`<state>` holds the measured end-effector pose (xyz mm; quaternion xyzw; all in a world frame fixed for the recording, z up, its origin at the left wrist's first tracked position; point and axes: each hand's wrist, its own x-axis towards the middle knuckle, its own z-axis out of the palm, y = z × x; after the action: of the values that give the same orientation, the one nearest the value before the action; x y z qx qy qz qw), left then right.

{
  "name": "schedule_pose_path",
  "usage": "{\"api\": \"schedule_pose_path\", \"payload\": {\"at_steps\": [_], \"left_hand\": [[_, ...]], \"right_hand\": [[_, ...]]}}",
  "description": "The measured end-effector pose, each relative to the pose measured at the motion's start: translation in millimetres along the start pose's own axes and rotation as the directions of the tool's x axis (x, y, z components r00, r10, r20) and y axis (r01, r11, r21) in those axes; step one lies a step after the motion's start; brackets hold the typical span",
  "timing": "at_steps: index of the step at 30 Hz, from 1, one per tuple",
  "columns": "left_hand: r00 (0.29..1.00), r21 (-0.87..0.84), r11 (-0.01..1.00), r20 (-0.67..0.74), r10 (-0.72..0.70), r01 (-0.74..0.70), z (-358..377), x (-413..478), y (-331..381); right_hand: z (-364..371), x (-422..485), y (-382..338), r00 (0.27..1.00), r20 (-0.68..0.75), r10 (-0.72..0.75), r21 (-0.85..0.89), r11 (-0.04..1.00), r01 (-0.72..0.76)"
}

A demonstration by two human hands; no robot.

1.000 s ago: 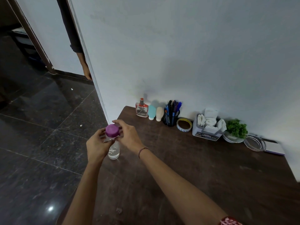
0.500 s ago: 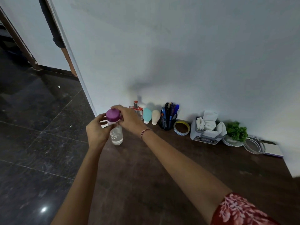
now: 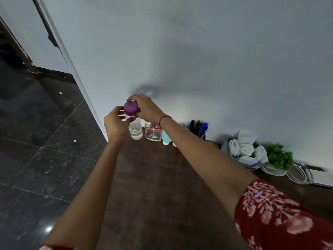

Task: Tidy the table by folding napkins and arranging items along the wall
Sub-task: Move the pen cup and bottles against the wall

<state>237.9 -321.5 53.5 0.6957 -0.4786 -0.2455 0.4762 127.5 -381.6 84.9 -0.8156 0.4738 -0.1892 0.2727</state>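
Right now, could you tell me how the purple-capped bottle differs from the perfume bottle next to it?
The purple-capped bottle is round and taller; the perfume bottle is flat-sided and squat. The purple-capped bottle has a purple cap; the perfume bottle has red trim. The left hand and right hand grip the purple-capped bottle; the perfume bottle stands unheld. Both are clear and near the wall.

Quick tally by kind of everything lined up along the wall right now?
Bottles: 2, purple-capped bottle held, perfume bottle
Tubes: 2, teal tube, white tube mostly hidden
Pen cups: 1
Tape rolls: 1, partly hidden
Napkin boxes: 1
Plants: 1
Glass dishes: 1
Notebooks: 1
Total: 10
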Motion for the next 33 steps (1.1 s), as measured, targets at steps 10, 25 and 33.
{"api": "schedule_pose_path", "payload": {"at_steps": [10, 25, 33], "left_hand": [[0.998, 0.1, 0.994, -0.041, -0.047, 0.051, 17.6, 25.8, -4.8], [0.999, 0.297, 0.955, 0.042, 0.008, -0.02, 18.1, 28.2, -1.4], [0.998, 0.284, 0.959, 0.068, -0.002, -0.017, 16.1, 27.8, 2.5]], "right_hand": [[0.3, 36.7, 24.5, 0.996, 0.085, -0.04, -0.087, 0.995, 0.047], [-11.3, 37.9, 29.5, 0.964, 0.152, -0.216, -0.162, 0.957, 0.24], [-10.7, 31.8, 29.6, 0.969, 0.1, -0.227, -0.187, 0.952, 0.242]]}}
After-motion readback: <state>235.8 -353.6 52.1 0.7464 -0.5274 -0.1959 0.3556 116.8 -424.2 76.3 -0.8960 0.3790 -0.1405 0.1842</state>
